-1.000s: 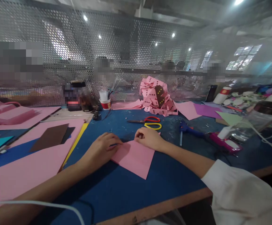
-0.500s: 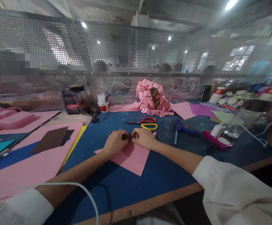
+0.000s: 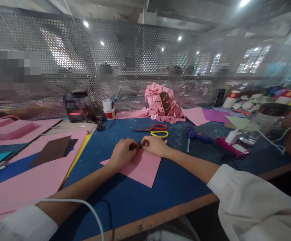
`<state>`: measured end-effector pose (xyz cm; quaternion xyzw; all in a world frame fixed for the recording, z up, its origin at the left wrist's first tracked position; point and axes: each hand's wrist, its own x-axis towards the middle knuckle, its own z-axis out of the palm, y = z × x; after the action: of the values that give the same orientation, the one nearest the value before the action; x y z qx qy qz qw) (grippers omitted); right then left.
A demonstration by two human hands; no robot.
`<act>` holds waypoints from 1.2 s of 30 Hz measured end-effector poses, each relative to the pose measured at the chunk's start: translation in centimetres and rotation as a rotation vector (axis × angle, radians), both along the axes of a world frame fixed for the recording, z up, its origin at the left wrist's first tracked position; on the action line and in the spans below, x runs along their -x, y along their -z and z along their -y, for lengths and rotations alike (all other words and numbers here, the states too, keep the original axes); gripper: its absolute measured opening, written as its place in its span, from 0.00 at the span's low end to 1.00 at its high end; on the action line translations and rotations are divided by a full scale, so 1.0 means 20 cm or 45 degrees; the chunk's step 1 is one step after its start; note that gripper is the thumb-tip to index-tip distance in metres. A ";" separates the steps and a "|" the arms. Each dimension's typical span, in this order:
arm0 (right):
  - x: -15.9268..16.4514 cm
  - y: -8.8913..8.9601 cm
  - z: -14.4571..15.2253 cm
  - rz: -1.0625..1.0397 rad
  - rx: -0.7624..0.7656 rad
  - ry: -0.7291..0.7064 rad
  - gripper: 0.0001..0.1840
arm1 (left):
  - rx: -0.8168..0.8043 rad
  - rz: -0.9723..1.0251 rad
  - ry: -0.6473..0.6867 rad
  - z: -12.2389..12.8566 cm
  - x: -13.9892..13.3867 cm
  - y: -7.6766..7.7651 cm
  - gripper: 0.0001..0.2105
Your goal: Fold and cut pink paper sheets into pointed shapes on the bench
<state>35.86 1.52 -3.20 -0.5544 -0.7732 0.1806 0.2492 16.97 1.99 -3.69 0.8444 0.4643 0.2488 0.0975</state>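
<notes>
A pink sheet of paper [image 3: 143,169] lies at an angle on the blue tabletop, under both my hands. My left hand [image 3: 124,153] rests over its far left part, with thumb and fingers pinched together. Close by on the right, my right hand [image 3: 155,146] is pinched in the same way, its fingertips almost touching the left ones. Something small and dark shows between the fingertips, too small to name. Just beyond my hands lie scissors [image 3: 158,131] with one red and one yellow handle loop.
A blue glue gun [image 3: 198,137] and a magenta device [image 3: 232,147] lie to the right, near a clear jar [image 3: 257,125]. Behind stands a pile of dotted pink paper pieces [image 3: 158,103]. Large pink sheets [image 3: 35,177] cover the left side. A white cable [image 3: 85,202] crosses my left forearm.
My hands stay pinched over the pink sheet with only slight finger movement. The whole view has shifted a little.
</notes>
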 end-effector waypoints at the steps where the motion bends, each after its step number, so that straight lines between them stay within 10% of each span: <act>1: 0.00 0.01 0.00 -0.005 -0.004 -0.002 0.08 | -0.026 -0.014 0.022 0.00 0.00 0.00 0.11; 15: -0.02 0.02 -0.02 -0.036 0.012 -0.044 0.10 | -0.291 -0.344 0.349 0.02 0.05 -0.03 0.14; 36: -0.17 0.02 -0.08 -0.001 0.096 -0.038 0.13 | -0.325 -0.256 0.367 -0.01 0.07 0.00 0.10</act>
<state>39.26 3.16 -3.58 -0.5518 -0.7740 0.2135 0.2257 15.67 2.17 -3.64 0.9281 0.3110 0.2036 -0.0225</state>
